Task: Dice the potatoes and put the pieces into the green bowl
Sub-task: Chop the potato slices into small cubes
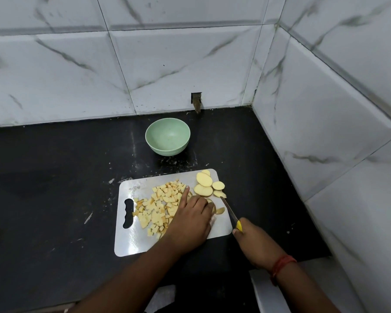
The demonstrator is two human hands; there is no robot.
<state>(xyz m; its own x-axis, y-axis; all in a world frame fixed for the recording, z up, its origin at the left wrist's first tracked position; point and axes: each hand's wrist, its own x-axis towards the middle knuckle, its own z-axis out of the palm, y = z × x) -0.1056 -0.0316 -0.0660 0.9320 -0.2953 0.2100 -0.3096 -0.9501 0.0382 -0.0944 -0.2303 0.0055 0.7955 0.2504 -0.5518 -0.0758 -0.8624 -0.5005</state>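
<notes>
right hand (250,236) round knife (229,211)

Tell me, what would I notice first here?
A pile of yellow potato cubes covers the middle of the board, with the left hand resting among them. The right hand holds a knife by the slices. The green bowl behind the board sits empty.

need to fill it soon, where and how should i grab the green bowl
Take the green bowl by its rim, best the near right edge, coming from above with thumb inside and fingers outside. It stands upright, empty and open-topped on the counter, apart from the board. Its round sides curve under and give little hold, while the thin rim is exposed all round, so a pinch there should be secure.
</notes>
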